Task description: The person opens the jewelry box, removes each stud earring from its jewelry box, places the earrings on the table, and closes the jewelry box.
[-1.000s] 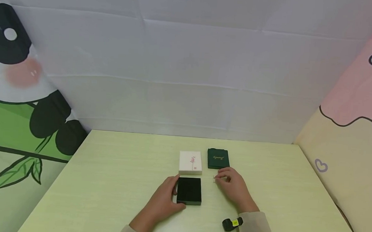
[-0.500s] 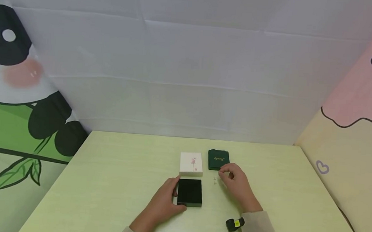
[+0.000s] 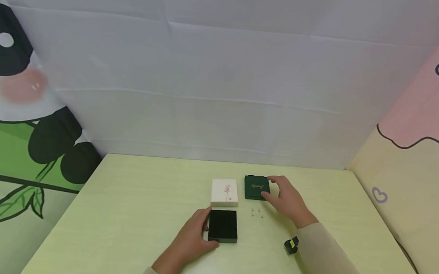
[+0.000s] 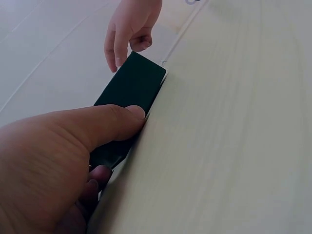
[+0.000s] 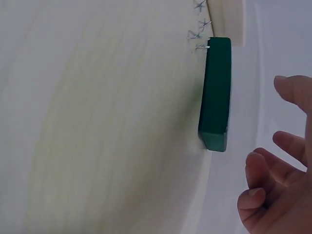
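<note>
In the head view my left hand (image 3: 193, 235) grips a dark square box (image 3: 223, 225) from its left side, thumb at the near corner and fingers along the far side. The left wrist view shows that thumb pressed on the box's green side (image 4: 129, 83). My right hand (image 3: 290, 200) hovers at the right edge of a green jewelry box (image 3: 257, 188) with gold lettering, thumb and forefinger spread apart. From the right wrist, a gap shows between the fingers and this green box (image 5: 217, 92). Several tiny star-shaped pieces (image 5: 195, 35), possibly stud earrings, lie on the table beside it.
A white box (image 3: 225, 192) with a pink flower print stands just behind the dark box, left of the green one. All rest on a pale wooden table (image 3: 145, 199). A white cloth backdrop (image 3: 222, 91) rises behind the table, with printed panels at both sides.
My right hand has left the tiny star pieces, moved away and to the right, and spread its fingers at the green jewelry box. My left hand stays on the dark box.
</note>
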A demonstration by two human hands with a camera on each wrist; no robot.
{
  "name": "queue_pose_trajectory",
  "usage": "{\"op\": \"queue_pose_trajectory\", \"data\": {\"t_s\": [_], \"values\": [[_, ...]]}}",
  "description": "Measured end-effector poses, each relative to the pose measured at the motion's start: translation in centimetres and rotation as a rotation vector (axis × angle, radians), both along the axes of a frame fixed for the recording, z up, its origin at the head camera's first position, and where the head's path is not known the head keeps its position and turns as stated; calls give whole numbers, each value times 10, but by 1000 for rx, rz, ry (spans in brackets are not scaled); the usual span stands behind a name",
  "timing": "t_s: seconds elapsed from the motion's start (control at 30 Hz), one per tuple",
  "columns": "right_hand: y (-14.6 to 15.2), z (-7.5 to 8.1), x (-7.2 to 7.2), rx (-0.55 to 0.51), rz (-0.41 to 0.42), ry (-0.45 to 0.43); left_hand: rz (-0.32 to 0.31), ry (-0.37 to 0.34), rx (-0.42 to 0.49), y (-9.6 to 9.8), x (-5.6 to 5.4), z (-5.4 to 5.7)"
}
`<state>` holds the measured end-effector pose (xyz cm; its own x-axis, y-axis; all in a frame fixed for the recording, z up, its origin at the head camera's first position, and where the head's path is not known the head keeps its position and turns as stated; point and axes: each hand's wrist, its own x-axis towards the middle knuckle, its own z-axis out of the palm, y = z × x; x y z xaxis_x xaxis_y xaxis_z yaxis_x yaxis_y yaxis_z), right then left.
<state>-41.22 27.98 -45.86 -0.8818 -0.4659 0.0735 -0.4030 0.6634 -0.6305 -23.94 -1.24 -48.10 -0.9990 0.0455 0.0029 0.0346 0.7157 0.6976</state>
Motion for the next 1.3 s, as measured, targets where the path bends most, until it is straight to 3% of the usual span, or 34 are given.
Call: {"op": "queue_pose_trajectory", "data": {"t_s": [0.33, 0.67, 1.3], "values": [[-14, -3, -20, 171, 63, -1, -2, 12, 21, 0, 0, 2], [-32, 0, -32, 273, 48, -70, 5, 11, 22, 0, 3, 3], [-48, -11, -39, 323, 100, -104, -11, 17, 0, -1, -1, 0]]}}
